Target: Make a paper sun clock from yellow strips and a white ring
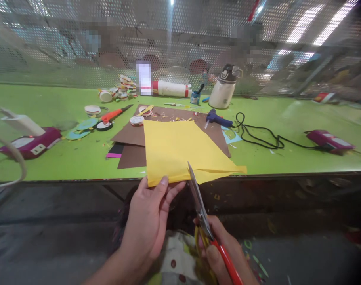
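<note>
My left hand (149, 221) pinches the near edge of a yellow paper sheet (174, 148) that hangs over the front edge of the green table (49, 158). My right hand (224, 249) grips red-handled scissors (199, 204) by the handles. The blades point up and away, and their tips are in the yellow sheet's near edge, where a cut runs to the right. A narrow yellow strip (224, 171) lies partly separated along that edge.
Brown paper sheets (132, 136) lie under the yellow one. A blue glue gun (217, 118) with a black cord, an orange utility knife (115, 114), tape rolls (92, 110), a white jug (223, 89) and pink boxes (329, 140) are spread across the table. Perforated mesh backs it.
</note>
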Available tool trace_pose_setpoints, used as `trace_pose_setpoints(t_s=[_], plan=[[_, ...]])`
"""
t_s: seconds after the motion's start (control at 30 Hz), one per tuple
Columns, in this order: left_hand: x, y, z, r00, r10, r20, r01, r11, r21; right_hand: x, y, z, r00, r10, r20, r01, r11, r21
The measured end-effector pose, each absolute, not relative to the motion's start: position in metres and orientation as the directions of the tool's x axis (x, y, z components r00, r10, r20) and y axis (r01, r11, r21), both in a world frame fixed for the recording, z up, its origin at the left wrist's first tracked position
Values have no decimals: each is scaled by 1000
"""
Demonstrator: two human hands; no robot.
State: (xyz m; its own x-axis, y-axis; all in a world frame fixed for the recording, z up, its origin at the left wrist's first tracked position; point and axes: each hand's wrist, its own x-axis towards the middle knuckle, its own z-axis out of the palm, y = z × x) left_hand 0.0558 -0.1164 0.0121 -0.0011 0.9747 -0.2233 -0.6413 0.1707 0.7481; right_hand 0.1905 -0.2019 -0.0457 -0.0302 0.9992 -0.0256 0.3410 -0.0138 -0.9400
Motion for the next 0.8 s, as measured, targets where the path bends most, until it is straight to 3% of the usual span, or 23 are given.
trace_pose_setpoints(t_s=[0.33,0.53,0.8], plan=[[57,-114,13,1,973,-233,-640,179,747,187,-203,-45,12,998,-55,357,-56,-932],[59,-113,12,12,971,-237,-651,188,736,186,-202,-43,31,1000,3,417,-10,-909],[58,-113,16,4,974,-226,-668,171,725,185,-204,-50,39,999,-5,360,-19,-933]])
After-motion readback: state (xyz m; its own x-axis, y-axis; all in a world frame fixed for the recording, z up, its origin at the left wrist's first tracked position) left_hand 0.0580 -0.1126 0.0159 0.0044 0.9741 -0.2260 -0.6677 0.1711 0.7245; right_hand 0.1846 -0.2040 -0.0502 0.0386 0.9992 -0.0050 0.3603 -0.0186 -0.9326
